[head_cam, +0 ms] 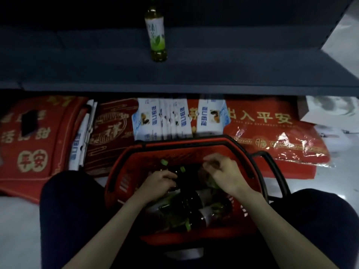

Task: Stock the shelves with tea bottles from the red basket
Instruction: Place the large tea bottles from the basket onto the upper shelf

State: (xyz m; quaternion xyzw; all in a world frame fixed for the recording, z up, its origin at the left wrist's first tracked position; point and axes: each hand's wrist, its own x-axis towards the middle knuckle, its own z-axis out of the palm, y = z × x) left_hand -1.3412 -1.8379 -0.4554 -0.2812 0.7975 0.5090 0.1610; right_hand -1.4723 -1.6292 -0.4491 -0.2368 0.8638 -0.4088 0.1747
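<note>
A red basket (pixel 124 167) stands on the floor between my knees, holding several dark tea bottles (pixel 186 208) with green caps. My left hand (pixel 158 183) reaches into the basket and curls around a bottle near its neck. My right hand (pixel 223 171) grips the top of another bottle at the basket's right side. One green tea bottle (pixel 156 35) stands upright on the dark shelf (pixel 233 61) above.
Below the shelf lie red doormats with gold lettering (pixel 272 129) and white-blue packets (pixel 161 119). The basket's black handle (pixel 272 167) hangs to the right. My knees (pixel 64 200) flank the basket on a pale floor.
</note>
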